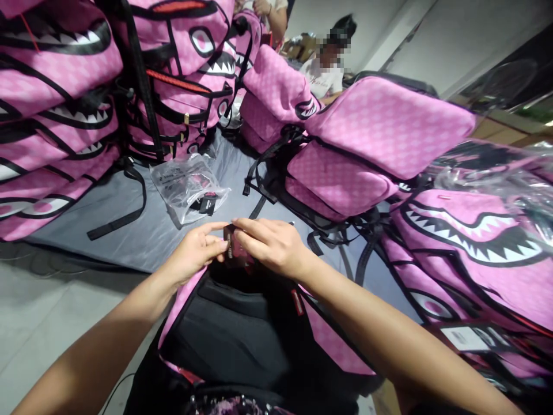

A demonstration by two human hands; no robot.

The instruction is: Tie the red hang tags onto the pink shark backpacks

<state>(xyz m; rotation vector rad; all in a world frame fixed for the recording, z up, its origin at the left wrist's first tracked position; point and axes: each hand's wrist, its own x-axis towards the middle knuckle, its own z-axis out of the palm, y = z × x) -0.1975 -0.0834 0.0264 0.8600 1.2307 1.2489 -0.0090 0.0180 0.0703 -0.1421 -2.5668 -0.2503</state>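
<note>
A small, dark, printed card was pinched in the left hand at the far end of a pink-and-black fabric backpack; the palm-down right hand was arched beside it, its grip seemingly hidden.

Over at the left edge I see a heap of pink backpacks with toothy shark mouths, and a second stack just beside it. A person in a white shirt is there at upper centre, past the plump pink bags. Clear plastic glints at the right edge, near a shark-mouthed backpack; a white label shows at lower right.
</note>
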